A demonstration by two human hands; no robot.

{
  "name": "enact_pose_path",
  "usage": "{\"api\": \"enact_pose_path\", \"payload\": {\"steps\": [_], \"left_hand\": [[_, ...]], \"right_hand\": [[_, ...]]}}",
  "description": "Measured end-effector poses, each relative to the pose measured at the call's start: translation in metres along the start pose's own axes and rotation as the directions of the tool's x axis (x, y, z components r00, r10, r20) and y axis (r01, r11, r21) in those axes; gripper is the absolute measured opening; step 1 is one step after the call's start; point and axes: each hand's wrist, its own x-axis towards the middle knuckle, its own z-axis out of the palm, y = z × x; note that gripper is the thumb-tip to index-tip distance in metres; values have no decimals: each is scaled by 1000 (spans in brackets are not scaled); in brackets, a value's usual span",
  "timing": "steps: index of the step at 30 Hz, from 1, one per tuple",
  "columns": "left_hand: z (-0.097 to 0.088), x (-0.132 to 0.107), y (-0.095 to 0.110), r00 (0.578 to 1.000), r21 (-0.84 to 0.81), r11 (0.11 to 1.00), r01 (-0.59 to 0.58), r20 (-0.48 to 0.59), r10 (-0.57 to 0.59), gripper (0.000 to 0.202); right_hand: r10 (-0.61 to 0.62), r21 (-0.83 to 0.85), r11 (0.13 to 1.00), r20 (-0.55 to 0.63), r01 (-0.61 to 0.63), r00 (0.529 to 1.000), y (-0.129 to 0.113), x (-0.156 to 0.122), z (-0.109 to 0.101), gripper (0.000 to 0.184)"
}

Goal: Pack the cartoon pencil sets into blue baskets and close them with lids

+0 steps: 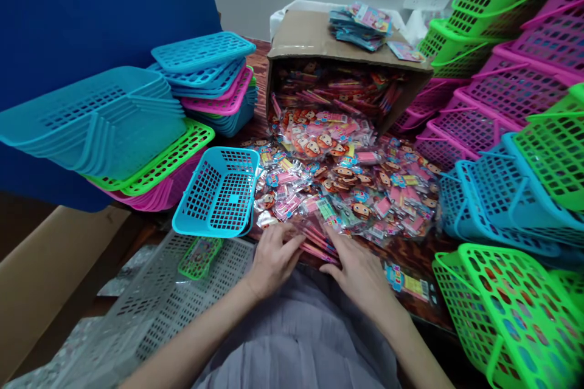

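We log the pink pencil packet (318, 247) at the near edge of the pile (360, 185), long axis slanting far-left to near-right, left hand (275, 255) clamped on its left end, right hand's (362, 270) thumb and forefinger apart, grip unclear to us.

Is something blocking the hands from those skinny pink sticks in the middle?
No, nothing that shows. The left hand has its fingertips right at one end of the pink sticks, and the right hand is at the other end.
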Motion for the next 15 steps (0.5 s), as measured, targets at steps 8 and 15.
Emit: {"api": "enact_pose_path", "payload": {"steps": [8, 15], "left_hand": [[3, -3, 1, 1000, -14, 1000, 18, 4, -18, 19], [6, -4, 0, 999, -39, 999, 31, 21, -30, 21]], "right_hand": [[-2, -3, 1000, -25, 2, 1000, -2, -2, 4, 79], [2, 12, 1000, -12, -2, 1000, -2, -1, 3, 80]]}}
